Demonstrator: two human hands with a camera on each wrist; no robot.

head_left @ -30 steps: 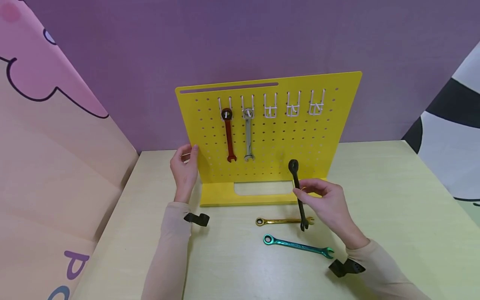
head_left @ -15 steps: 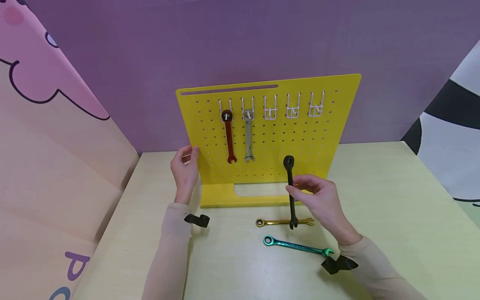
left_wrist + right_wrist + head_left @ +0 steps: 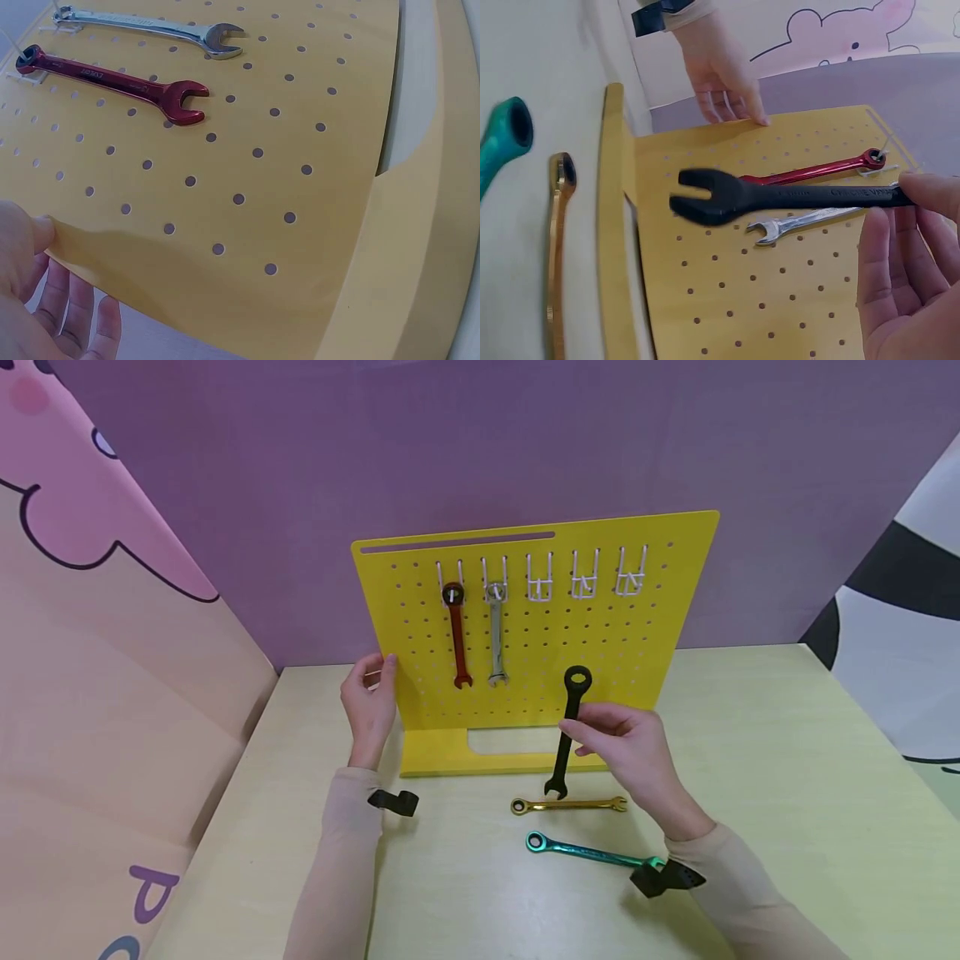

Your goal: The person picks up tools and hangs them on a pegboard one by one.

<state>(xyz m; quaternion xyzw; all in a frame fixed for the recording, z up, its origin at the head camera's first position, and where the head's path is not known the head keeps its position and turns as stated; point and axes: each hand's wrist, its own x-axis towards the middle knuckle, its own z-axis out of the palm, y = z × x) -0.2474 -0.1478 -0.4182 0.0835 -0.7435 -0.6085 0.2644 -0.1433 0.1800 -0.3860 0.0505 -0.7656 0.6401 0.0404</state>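
In the head view, my right hand (image 3: 633, 745) pinches a black combination wrench (image 3: 561, 767) by the middle of its handle. The wrench stands nearly upright in front of the yellow pegboard (image 3: 555, 668), ring end up, open end down. In the right wrist view its open end (image 3: 712, 196) points away from the fingers. My left hand (image 3: 370, 706) holds the board's left edge, with the thumb (image 3: 43, 231) on the front face and the other fingers behind. A red wrench (image 3: 458, 639) and a silver wrench (image 3: 497, 639) hang by their ring ends from hooks on the board.
Three white hooks (image 3: 540, 589) on the right part of the board carry no wrench. On the table (image 3: 465, 893) before the board's base (image 3: 435, 752) lie a gold wrench (image 3: 573, 805) and a green wrench (image 3: 588, 853). The right wrist strap overlaps the green wrench's open end.
My right hand has moved left and slightly up with the black wrench. The wrench has turned so its ring faces the head camera and its lower end swings left. The left hand stays put.
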